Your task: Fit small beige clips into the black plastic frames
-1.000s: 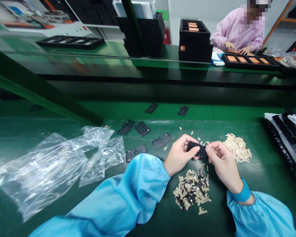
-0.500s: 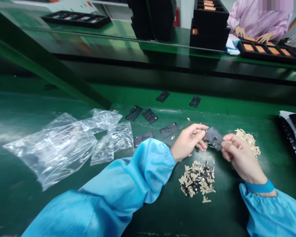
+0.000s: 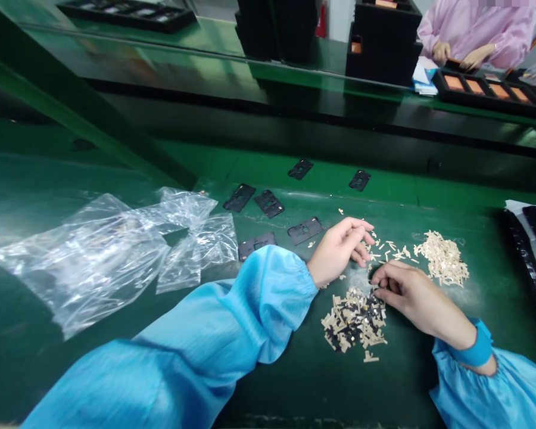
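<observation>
My left hand (image 3: 342, 247) hovers over the green table with its fingers apart and loosely bent, and nothing shows in them. Thumb and forefinger of my right hand (image 3: 404, 292) come together at the upper right edge of a pile of small beige and black parts (image 3: 355, 319). A tiny dark bit shows at those fingertips, too small to name. Beyond the hands lie scattered beige slips (image 3: 399, 251) and a heap of beige pieces (image 3: 442, 257). Several thin black plates with cutouts, one of them a black plate (image 3: 305, 230), lie left of and beyond my left hand.
Clear plastic bags (image 3: 111, 250) lie at the left. A green post (image 3: 93, 113) slants above them. At the right edge is a black-wrapped stack (image 3: 529, 250). Across the raised shelf stand black trays (image 3: 384, 42), and a person in pink (image 3: 477, 30) works there.
The dark plate has left my right hand, and a blurred dark shape now shows against the far ledge. My right hand has moved left and down to the mixed pile. My left hand has barely moved.
</observation>
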`<state>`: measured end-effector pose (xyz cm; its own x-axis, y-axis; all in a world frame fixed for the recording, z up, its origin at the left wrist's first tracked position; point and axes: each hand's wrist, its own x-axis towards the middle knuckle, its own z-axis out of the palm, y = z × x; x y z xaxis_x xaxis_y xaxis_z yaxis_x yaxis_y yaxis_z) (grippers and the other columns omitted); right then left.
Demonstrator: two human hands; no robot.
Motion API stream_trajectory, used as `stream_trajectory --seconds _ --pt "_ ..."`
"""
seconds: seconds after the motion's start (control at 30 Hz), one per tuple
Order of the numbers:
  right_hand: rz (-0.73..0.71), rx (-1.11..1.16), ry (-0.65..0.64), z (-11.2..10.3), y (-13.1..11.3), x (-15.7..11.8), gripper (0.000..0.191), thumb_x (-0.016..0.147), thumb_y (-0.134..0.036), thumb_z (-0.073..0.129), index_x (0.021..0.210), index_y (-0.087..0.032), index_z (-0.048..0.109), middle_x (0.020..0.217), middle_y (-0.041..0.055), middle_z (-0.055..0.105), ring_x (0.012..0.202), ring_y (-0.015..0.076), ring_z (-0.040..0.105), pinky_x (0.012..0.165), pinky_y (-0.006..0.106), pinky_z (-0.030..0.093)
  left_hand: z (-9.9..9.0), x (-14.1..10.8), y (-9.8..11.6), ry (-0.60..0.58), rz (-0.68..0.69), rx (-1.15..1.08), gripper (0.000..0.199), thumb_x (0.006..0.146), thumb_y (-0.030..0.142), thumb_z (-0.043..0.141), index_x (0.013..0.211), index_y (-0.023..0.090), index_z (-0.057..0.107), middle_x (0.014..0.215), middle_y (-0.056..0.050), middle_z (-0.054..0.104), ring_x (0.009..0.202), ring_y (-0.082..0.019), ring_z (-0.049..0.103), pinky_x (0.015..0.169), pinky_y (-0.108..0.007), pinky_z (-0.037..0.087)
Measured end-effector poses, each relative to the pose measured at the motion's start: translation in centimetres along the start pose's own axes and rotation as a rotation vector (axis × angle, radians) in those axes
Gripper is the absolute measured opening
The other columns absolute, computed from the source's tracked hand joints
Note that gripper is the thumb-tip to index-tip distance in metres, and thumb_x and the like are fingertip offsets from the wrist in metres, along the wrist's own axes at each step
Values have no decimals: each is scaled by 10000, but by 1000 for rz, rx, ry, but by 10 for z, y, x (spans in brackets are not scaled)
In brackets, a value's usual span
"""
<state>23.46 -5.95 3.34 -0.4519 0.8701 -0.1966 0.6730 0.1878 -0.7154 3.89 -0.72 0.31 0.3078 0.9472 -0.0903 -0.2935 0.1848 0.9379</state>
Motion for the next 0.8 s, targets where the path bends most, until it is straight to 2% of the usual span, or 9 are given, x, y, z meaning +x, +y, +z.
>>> stream_trajectory --seconds 0.17,0.3,0.43,0.47,0.6,0.73,0.8 --pt "-69 -53 3 3 -5 1 147 909 -116 591 851 -231 661 829 21 604 707 172 540 636 301 425 1 -4 1 -58 1 123 249 954 376 574 1010 139 626 854 -51 662 626 -109 655 524 -209 552" --pt "-49 -52 4 2 -4 1 143 917 -134 589 832 -234 648 801 11 595 681 166 531 613 295 409 -3 -6 9 -225 -59 459 157 928 284 567 887 163 658 768 -34 707 605 -118 638 485 -195 485" --pt "-40 -3 56 0 -4 1 128 905 -157 608 814 -238 649 767 4 596 649 162 520 591 289 395 -8 -6 18 -374 -11 710 78 863 202 621 831 183 689 718 5 719 592 -100 629 553 -191 477" --pt "-35 18 67 0 -4 2 122 901 -167 613 810 -238 651 760 3 596 641 161 519 585 286 393 -9 -6 19 -410 -13 719 50 840 209 656 859 183 695 738 5 726 618 -106 643 576 -195 489" --pt "-8 119 94 -2 -3 3 119 892 -204 622 779 -232 649 738 -3 593 639 158 528 570 273 398 -10 -7 17 -490 -105 690 233 758 204 747 973 183 660 841 -12 759 704 -134 686 634 -217 525" --pt "33 261 126 -2 0 5 134 901 -264 626 776 -219 644 717 -12 597 634 149 529 569 267 400 -8 -8 11 -443 -125 646 198 744 151 732 921 177 648 781 7 727 676 -112 652 636 -209 522" --pt "60 354 169 -2 1 7 170 907 -327 636 784 -211 647 695 -17 592 620 142 519 566 265 405 -7 -7 10 -386 -110 553 153 753 179 738 876 168 648 716 20 680 619 -91 606 571 -182 500"
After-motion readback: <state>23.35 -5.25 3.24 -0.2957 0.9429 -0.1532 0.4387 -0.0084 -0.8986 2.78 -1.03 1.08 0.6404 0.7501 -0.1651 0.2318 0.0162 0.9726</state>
